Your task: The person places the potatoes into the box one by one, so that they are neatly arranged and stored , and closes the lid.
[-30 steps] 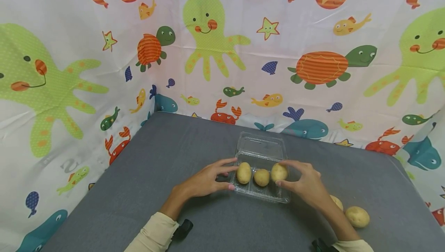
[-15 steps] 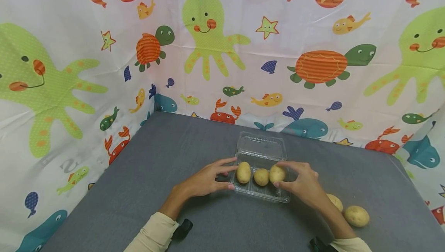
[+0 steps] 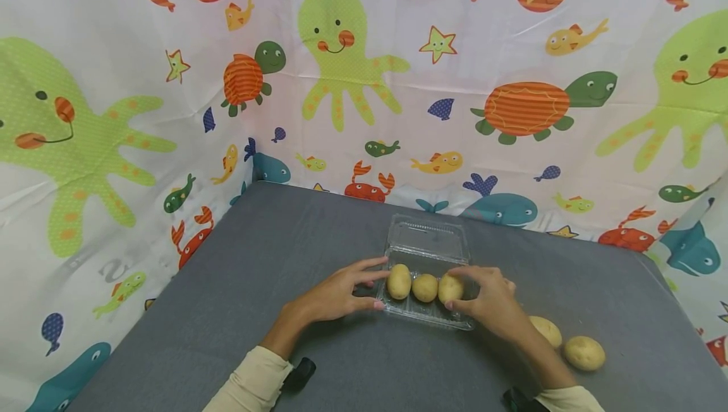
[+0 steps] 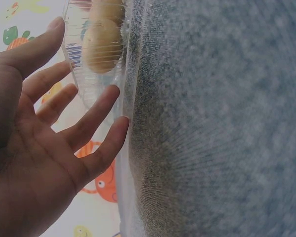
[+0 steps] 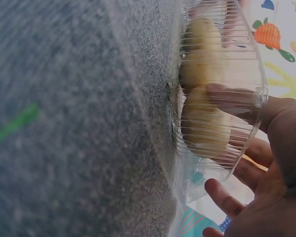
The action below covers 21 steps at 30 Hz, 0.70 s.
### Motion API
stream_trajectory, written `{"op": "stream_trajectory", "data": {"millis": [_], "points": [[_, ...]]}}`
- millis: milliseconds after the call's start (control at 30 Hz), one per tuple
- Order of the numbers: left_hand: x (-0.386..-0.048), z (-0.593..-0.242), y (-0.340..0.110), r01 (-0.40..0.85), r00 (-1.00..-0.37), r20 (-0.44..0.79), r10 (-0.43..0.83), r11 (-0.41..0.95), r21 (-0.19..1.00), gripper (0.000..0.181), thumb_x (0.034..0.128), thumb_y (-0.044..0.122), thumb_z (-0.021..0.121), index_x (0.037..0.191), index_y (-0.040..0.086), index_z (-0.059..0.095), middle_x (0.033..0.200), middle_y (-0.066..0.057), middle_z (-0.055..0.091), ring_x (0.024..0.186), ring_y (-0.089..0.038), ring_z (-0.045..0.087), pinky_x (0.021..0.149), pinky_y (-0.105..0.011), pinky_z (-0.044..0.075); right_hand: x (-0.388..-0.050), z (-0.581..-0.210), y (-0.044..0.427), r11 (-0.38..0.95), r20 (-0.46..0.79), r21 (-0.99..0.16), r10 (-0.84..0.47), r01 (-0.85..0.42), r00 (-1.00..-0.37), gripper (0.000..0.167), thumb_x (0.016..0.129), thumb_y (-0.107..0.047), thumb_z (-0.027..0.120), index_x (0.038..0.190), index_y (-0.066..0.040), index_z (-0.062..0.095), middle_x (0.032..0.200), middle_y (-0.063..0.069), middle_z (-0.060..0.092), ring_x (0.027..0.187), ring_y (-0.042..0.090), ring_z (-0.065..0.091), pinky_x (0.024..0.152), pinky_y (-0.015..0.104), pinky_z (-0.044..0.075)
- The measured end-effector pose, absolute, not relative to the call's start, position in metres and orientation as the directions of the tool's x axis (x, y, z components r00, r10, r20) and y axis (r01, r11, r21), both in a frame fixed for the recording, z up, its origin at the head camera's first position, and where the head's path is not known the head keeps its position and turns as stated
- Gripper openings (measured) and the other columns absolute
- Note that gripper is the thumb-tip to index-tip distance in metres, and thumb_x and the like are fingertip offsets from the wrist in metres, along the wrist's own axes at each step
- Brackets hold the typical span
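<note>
A clear plastic clamshell container (image 3: 423, 320) lies with its lid (image 3: 428, 238) folded back. Three potatoes sit in its base in a row: a left potato (image 3: 399, 282), a middle potato (image 3: 424, 288) and a right potato (image 3: 450, 288). My right hand (image 3: 489, 298) pinches the right potato between thumb and fingers, reaching over the rim; the right wrist view shows the thumb (image 5: 232, 101) inside the ribbed wall. At the container's left side, my left hand (image 3: 335, 292) has its fingers spread and extended. Its fingertips are at the wall, with the palm showing in the left wrist view.
Two more potatoes lie on the grey table by the right forearm, a nearer one (image 3: 584, 353) and one partly hidden potato (image 3: 546, 331). A white curtain (image 3: 364, 83) with sea animals stands behind and beside the grey tabletop (image 3: 227, 311).
My right hand has shifted slightly left with the right potato, which now sits close against the middle one. The middle potato has moved a little left. My left hand stays put.
</note>
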<state>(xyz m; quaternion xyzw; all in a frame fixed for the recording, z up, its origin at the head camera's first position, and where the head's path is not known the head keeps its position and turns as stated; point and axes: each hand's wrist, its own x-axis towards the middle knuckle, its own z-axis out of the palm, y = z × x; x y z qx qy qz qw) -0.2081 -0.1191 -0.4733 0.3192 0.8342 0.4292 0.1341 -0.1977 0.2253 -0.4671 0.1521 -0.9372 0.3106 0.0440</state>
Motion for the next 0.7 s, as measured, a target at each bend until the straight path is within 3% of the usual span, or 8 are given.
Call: {"op": "stream_trajectory", "data": {"millis": [467, 700], "points": [[-0.2077, -0.4723, -0.1188, 0.405, -0.764, 0.042, 0.644, 0.428, 0.808, 0.066, 0.1001, 0.037, 0.076, 0.159, 0.02, 0.052, 0.174, 0.004, 0.029, 0.138, -0.024, 0.06, 0.114, -0.052, 0.048, -0.1954, -0.466, 0.2215, 0.777, 0.153, -0.554, -0.26, -0.301, -0.953, 0.057, 0.078, -0.027, 0.096, 0.13, -0.015, 0.075, 0.142, 0.019, 0.067, 0.132, 0.049, 0.047, 0.097, 0.073, 0.027], [-0.208, -0.4735, -0.1183, 0.406, -0.765, 0.043, 0.642, 0.43, 0.807, 0.065, 0.1002, 0.039, 0.076, 0.158, 0.021, 0.052, 0.174, 0.004, 0.03, 0.137, -0.023, 0.061, 0.114, -0.052, 0.049, -0.1957, -0.4671, 0.2228, 0.785, 0.166, -0.534, -0.266, -0.313, -0.95, 0.056, 0.079, -0.028, 0.095, 0.13, -0.016, 0.074, 0.141, 0.015, 0.068, 0.13, 0.048, 0.049, 0.095, 0.068, 0.032]]}}
